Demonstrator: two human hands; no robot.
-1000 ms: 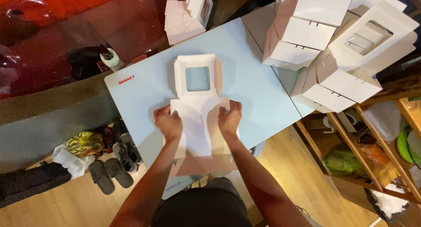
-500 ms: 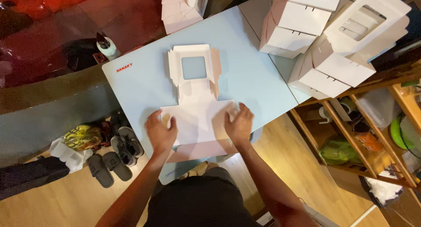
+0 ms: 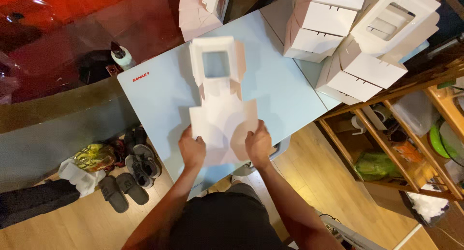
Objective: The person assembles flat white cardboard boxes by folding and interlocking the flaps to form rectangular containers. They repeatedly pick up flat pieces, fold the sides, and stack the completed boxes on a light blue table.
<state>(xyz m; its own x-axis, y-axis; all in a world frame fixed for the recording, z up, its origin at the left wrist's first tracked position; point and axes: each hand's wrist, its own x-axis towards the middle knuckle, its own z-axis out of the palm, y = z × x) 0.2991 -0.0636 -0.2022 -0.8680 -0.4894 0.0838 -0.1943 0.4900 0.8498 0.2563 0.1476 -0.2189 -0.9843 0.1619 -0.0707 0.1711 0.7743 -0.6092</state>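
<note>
The flat white box blank [image 3: 221,110], an unfolded cardboard cut-out with a square window near its far end, lies lengthwise on a pale blue tabletop [image 3: 285,85], its near end reaching the table's front edge. The left hand [image 3: 192,148] grips the near left corner of the blank and the right hand [image 3: 258,144] grips the near right side, fingers closed over the card; the blank is blurred, so whether its near end is lifted off the surface is hard to tell. At the table's far right stands a stack of assembled white boxes [image 3: 348,42], some with windowed lids, and more folded white card [image 3: 200,11] sits at the far edge. A small bottle [image 3: 121,54] stands by the left far corner. Below, on a wooden floor [image 3: 328,182], lie sandals and shoes [image 3: 128,175], and a wooden shelf rack [image 3: 411,139] holds bags to the right.
</note>
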